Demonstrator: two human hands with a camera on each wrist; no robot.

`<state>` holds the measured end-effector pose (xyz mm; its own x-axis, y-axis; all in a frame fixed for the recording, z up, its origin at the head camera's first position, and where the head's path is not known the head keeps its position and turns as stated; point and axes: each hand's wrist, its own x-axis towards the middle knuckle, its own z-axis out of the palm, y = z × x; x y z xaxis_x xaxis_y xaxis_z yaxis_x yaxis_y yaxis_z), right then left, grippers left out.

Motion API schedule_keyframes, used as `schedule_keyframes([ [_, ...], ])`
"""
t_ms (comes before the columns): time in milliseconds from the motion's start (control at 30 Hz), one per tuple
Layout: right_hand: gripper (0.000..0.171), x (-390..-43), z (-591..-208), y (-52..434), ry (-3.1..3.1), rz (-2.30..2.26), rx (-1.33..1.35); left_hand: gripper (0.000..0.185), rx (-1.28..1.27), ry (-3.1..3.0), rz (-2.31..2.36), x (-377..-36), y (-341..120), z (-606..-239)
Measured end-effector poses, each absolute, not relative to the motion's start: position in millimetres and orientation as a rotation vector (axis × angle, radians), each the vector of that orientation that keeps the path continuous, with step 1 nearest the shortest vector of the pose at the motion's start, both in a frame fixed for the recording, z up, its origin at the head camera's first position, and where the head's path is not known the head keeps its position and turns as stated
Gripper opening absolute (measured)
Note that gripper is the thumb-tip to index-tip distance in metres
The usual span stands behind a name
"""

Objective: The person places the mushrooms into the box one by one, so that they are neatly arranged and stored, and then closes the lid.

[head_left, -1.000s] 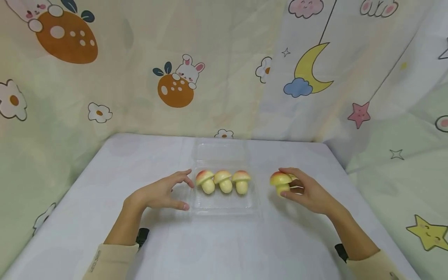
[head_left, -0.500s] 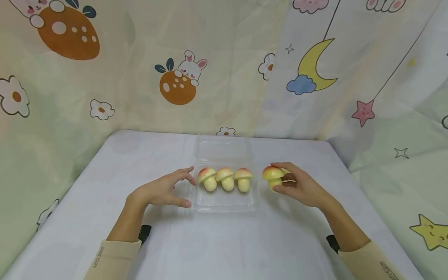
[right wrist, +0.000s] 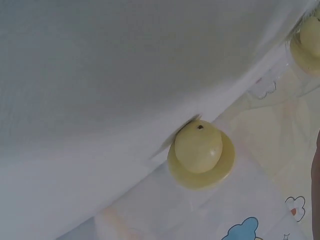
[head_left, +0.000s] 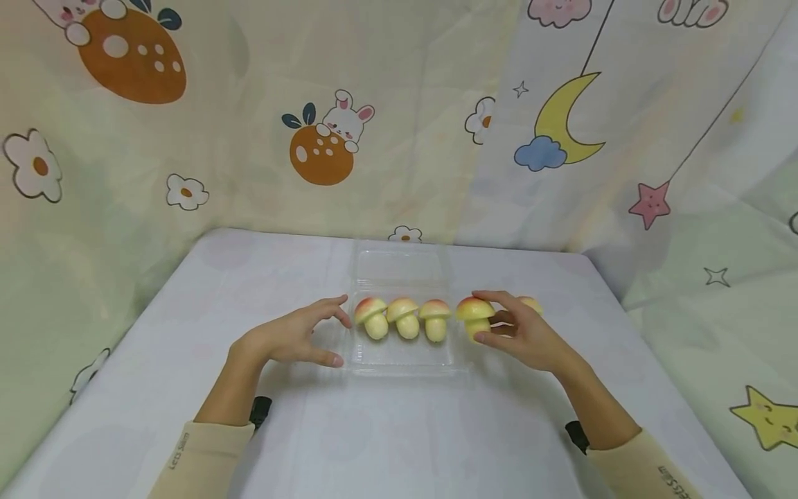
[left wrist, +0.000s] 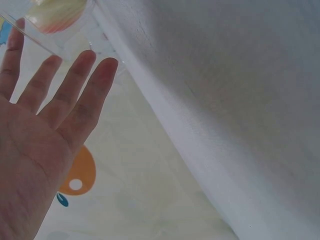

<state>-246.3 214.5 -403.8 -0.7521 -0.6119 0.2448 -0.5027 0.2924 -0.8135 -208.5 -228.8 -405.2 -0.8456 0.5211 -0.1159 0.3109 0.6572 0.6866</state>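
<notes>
Head view: clear tray (head_left: 399, 364) holds three mushrooms (head_left: 405, 319); right hand (head_left: 524, 336) pinches a fourth mushroom (head_left: 475, 315).

small lettering on both sleeve cuffs (head_left: 179, 452), too blurred to read

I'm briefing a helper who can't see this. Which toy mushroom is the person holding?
On the white table lies a clear tray holding three mushrooms in a row. Just past its right edge, the right hand pinches the held mushroom, the only one gripped.
</notes>
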Motion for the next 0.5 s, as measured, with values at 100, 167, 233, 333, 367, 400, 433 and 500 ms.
schedule_keyframes([
  [100, 0.067, -248.4, -404.5, 210.7, 2.422, -1.466, -1.078, 0.059, 0.663, 2.571, 0.985, -208.9, -228.3, -406.0],
  [167, 0.067, -251.1, -403.9, 207.8, 2.413, -1.461, -1.112, 0.059, 0.659, 2.571, 0.988, -208.9, -228.1, -406.0],
  [233, 0.066, -253.2, -402.1, 204.3, 2.408, -1.455, -1.123, 0.059, 0.656, 2.569, 0.991, -208.9, -228.0, -405.8],
  [333, 0.067, -255.1, -401.2, 198.9, 2.389, -1.463, -1.117, 0.059, 0.653, 2.569, 0.991, -209.2, -227.8, -405.7],
  [367, 0.067, -255.3, -401.3, 196.9, 2.384, -1.465, -1.114, 0.059, 0.65, 2.568, 0.991, -209.3, -227.8, -405.7],
  [400, 0.067, -255.6, -401.9, 195.1, 2.377, -1.468, -1.111, 0.059, 0.649, 2.569, 0.988, -209.4, -227.8, -405.9],
  [433, 0.067, -256.0, -402.6, 193.2, 2.372, -1.468, -1.111, 0.059, 0.647, 2.569, 0.988, -209.4, -227.9, -406.1],
  [500, 0.066, -257.3, -404.2, 189.7, 2.37, -1.465, -1.127, 0.059, 0.644, 2.57, 0.986, -209.1, -228.0, -406.2],
])
